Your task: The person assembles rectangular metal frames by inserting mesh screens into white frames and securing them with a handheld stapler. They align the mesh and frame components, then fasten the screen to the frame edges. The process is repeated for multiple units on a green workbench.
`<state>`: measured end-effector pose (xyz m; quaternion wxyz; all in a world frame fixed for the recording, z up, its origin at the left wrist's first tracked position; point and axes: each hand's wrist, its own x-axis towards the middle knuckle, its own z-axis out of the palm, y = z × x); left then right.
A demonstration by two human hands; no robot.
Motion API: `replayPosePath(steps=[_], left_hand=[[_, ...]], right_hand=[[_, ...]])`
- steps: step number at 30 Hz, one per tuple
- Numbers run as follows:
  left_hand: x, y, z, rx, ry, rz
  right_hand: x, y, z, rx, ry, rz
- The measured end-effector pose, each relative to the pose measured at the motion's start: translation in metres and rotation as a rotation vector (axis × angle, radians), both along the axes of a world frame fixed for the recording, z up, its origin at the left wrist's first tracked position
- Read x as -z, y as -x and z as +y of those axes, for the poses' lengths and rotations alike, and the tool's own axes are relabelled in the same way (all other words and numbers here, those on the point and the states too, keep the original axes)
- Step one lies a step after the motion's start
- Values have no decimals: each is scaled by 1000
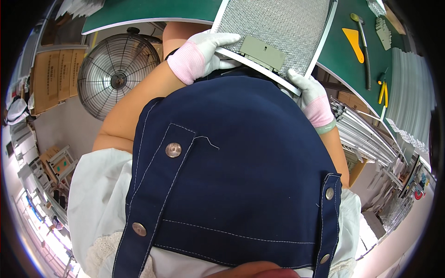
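Between both gloved hands' fingers, left hand (204, 53) and right hand (309, 92) grip mesh filter panel (273, 28) by its edge; could slip off table (347, 55).

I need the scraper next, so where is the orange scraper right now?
In the head view, the orange scraper lies on the green mat, upper right, between the mesh filter panel and the hammer.

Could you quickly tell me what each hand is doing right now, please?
Left hand: gloved, closed on the near edge of the mesh filter panel.
Right hand: gloved, gripping the panel's near right corner.
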<state>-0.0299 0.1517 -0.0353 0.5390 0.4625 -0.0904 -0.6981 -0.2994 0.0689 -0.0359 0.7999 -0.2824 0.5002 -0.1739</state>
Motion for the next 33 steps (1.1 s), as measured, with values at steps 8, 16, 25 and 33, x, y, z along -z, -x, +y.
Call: replayPosePath(steps=[8, 16, 25, 33], left_hand=[[7, 1, 4, -29, 41, -14], [4, -20, 12, 67, 41, -82], [1, -7, 13, 140, -44, -519], [-9, -11, 12, 211, -115, -726]], right_hand=[[1, 5, 1, 32, 34, -67], [3, 7, 2, 141, 95, -41], [-3, 5, 6, 122, 120, -68], [0, 5, 6, 133, 121, -73]])
